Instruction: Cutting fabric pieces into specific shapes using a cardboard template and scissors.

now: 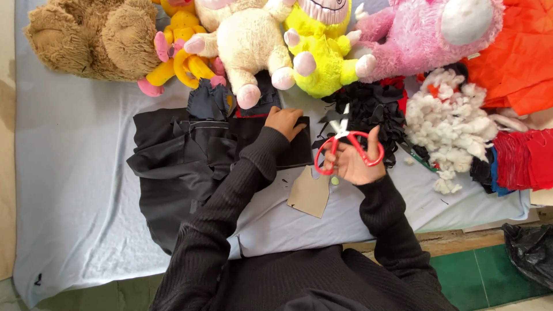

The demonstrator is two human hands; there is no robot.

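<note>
While my left hand point(286, 122) lies flat on the black fabric piece point(276, 147) spread on the pale blue sheet point(75, 173), my right hand point(357, 164) grips the red-handled scissors point(345, 144), fingers through the loops. I judge the cloth light, limp and prone to sliding, best pinned near its edge. No containers show; loose white stuffing point(446, 124) lies heaped beside.

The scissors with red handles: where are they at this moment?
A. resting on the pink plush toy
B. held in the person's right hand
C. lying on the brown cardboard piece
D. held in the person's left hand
B: the scissors sit in the right hand, fingers through the red handles, while the left hand presses on the black cloth.
</note>
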